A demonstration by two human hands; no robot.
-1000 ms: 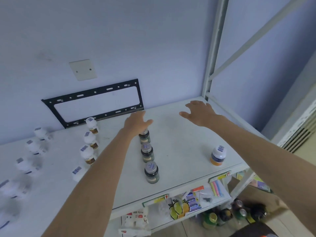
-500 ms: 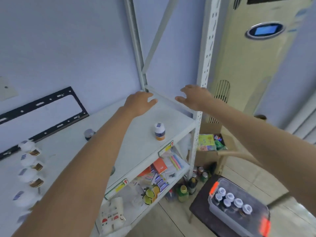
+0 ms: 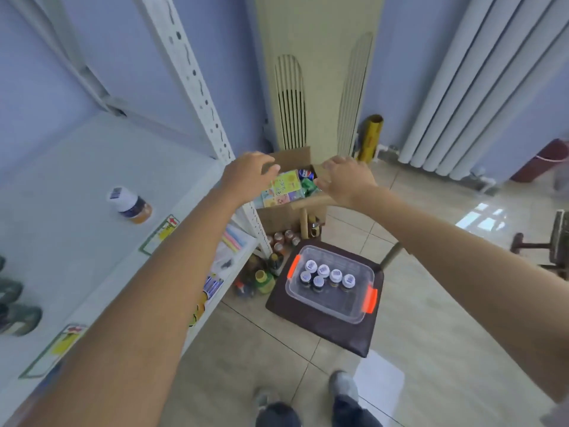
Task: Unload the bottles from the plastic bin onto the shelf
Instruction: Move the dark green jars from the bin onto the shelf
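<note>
Unloading is partly complete. One white-capped bottle (image 3: 129,205) is standing on the shelf (image 3: 77,167); six bottles (image 3: 327,276) are remaining in the plastic bin (image 3: 331,306) on the stool. The left hand (image 3: 248,175) and right hand (image 3: 346,179) are hovering empty, fingers relaxed and apart.

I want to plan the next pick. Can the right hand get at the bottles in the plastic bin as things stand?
Probably yes. The right hand is open and holds nothing, the bin has no lid, and the bottles stand upright with nothing above them. The hand must come down first.

Open air above the uncovered plastic bin (image 3: 357,303); shelf post (image 3: 200,97) leftward.
</note>
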